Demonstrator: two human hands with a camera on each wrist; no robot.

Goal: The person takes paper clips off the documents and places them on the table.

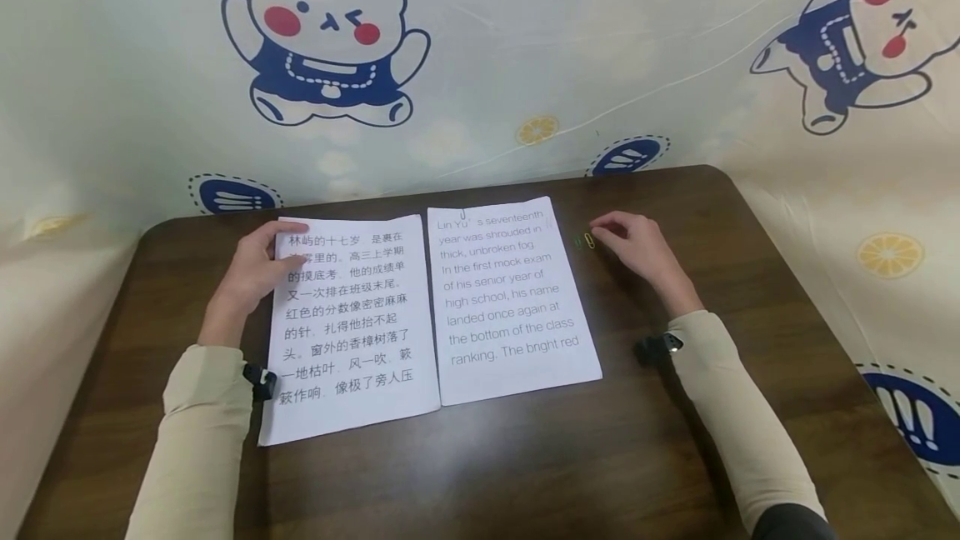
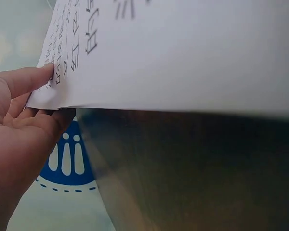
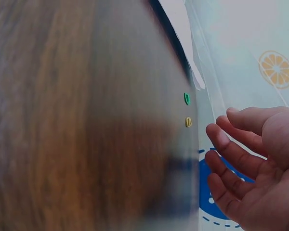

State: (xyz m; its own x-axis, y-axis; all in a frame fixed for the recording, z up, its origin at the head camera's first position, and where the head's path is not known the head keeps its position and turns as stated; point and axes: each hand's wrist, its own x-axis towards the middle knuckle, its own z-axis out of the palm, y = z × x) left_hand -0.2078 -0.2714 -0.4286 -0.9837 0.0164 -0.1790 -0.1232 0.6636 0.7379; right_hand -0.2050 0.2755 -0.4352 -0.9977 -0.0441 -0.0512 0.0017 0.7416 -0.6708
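Observation:
My left hand pinches the upper left edge of a sheaf of paper printed in Chinese. In the left wrist view the thumb lies on the printed side and the fingers are beneath the edge. Beside it lies a second sheaf of paper, printed in English, with a paper clip at its top edge. My right hand hovers right of a yellow paper clip and a green paper clip. Its fingers are relaxed, slightly bent and hold nothing; the right wrist view shows a gap to both clips.
Both sheaves lie on a dark brown wooden table with rounded far corners. A pale curtain with cartoon bears hangs right behind the table's far edge and along its sides.

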